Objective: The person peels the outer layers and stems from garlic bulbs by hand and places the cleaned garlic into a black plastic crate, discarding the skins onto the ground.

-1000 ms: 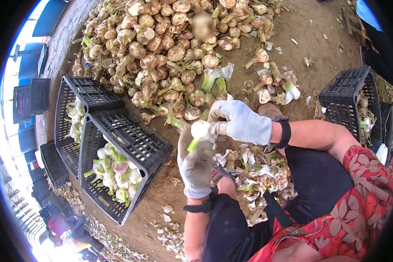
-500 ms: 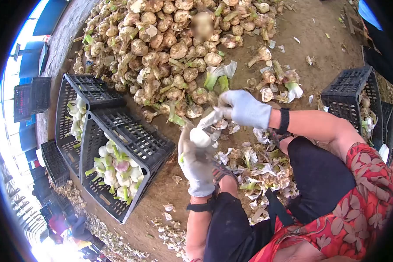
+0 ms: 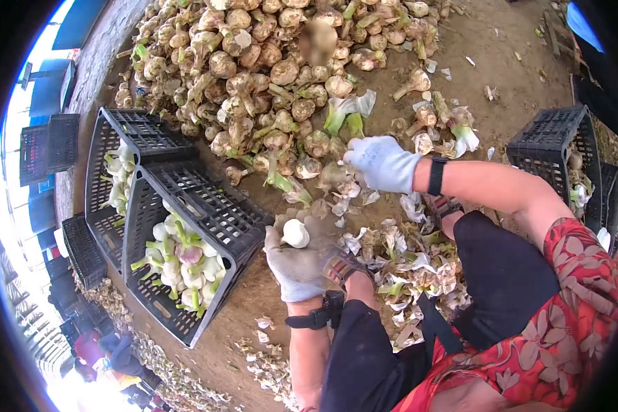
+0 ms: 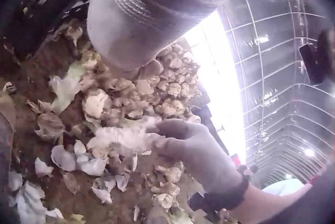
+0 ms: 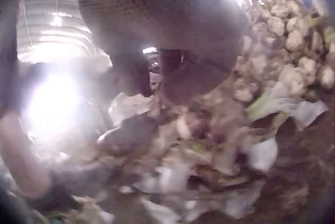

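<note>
In the head view my gloved left hand grips a peeled white garlic bulb between curled fingers, beside the corner of the nearer crate; its fingertips are blurred. The same hand fills the top of the left wrist view, its bulb hidden. My gloved right hand is up and to the right, apart from it. In the left wrist view the right hand pinches a pale, blurred strip of garlic skin. The right wrist view shows this hand blurred above scattered skins.
Unpeeled garlic is heaped at the top. Two black crates with white, green-stemmed bulbs lie tilted at left; another crate stands at right. Loose skins cover ground between the feet.
My hands have moved apart. The left has gone down and leftward with the bulb, whose green stem showed earlier; the right has moved away to the right.
</note>
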Demonstrator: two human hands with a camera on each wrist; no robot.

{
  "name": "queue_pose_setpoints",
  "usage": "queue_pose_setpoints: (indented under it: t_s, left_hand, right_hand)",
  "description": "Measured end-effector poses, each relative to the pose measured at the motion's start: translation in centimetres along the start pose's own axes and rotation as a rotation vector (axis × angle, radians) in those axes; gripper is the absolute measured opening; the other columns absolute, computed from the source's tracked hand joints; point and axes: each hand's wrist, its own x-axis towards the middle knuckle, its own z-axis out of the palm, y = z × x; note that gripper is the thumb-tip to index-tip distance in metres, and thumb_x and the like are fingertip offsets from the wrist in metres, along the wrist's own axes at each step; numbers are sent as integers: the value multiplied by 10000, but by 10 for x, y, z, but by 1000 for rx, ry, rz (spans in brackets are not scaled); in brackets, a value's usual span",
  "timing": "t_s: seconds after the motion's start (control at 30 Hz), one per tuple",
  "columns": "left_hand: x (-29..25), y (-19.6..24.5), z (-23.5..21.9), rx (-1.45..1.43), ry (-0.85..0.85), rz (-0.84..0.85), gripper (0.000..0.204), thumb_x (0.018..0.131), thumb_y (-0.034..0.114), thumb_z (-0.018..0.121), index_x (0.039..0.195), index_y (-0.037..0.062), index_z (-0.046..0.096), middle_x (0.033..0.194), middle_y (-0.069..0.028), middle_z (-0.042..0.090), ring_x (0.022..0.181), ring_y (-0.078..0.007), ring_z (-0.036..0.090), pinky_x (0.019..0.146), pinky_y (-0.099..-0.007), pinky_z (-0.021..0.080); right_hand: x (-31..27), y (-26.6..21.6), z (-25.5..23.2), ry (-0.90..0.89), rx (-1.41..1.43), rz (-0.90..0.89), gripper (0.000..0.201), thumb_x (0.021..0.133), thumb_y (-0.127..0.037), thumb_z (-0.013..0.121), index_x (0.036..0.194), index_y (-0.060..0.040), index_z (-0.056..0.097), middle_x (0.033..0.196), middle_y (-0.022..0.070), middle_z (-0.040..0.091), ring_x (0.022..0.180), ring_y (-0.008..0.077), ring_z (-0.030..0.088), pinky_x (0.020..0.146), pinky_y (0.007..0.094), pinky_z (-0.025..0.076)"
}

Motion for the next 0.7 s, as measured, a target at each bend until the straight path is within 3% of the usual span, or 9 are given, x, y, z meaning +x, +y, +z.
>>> queue_pose_setpoints:
  t_s: [0.17,0.27,0.3,0.4,0.43,0.53,0.63,0.67,0.7]
  left_hand:
    - [8,0,-30,156,-11,-40,214,960,171,484,1147,88,544,934,-69,605,842,-219,609,629,-330,539]
    - [11,-4,-33,367,25,-1,207,960,170,497,1145,88,540,895,-70,600,779,-208,610,603,-321,531]
    - [11,-6,-34,358,27,-25,212,960,169,504,1150,84,542,899,-74,605,761,-204,615,592,-313,531]
    - [9,-13,-32,442,3,-43,237,958,168,527,1173,70,550,916,-84,620,719,-191,630,565,-291,532]
    - [6,-17,-29,548,-17,-11,251,957,169,535,1184,64,553,925,-86,625,713,-186,635,560,-285,535]
    - [7,-33,-31,776,-134,37,332,930,183,607,1217,23,558,967,-71,634,723,-142,635,567,-264,545]
    - [6,-39,-21,834,-231,5,368,909,212,655,1198,8,552,998,-56,624,803,-116,621,602,-256,541]
    - [7,-38,-21,845,-262,-11,373,910,218,656,1198,10,543,1009,-57,622,812,-118,619,619,-256,541]
    - [5,-36,-17,856,-293,-27,378,910,224,657,1198,12,535,1021,-59,620,822,-119,616,636,-257,541]
  right_hand:
    - [1,-37,14,-249,-66,-186,359,716,-167,687,1054,-89,596,1030,138,581,821,297,660,685,403,537]
    - [7,-25,63,-120,-169,-252,318,765,-117,628,1078,-67,603,1025,169,591,821,319,669,625,435,544]
    - [17,-26,48,-293,-118,-114,325,758,-107,636,1081,-68,618,1039,175,601,873,330,669,664,439,550]
    - [26,-8,40,-407,-95,16,368,740,-115,659,1104,-71,629,1072,186,611,913,335,664,698,427,550]
    - [23,-9,36,-343,97,154,484,714,-115,677,1191,-82,604,1095,190,614,921,340,659,720,417,546]
    - [2,-20,11,-173,584,71,591,743,-129,686,1312,-125,528,1057,155,622,933,323,645,791,399,527]
    - [-9,-58,-35,-297,346,-133,695,725,-66,634,1387,-163,449,1114,123,632,951,298,649,769,367,536]
    - [-15,-56,-23,-186,401,-283,713,717,-12,601,1393,-171,442,1123,126,625,926,282,652,725,358,541]
    - [-18,-58,-23,-116,540,-292,704,724,20,575,1390,-164,444,1123,109,623,904,252,650,704,341,540]
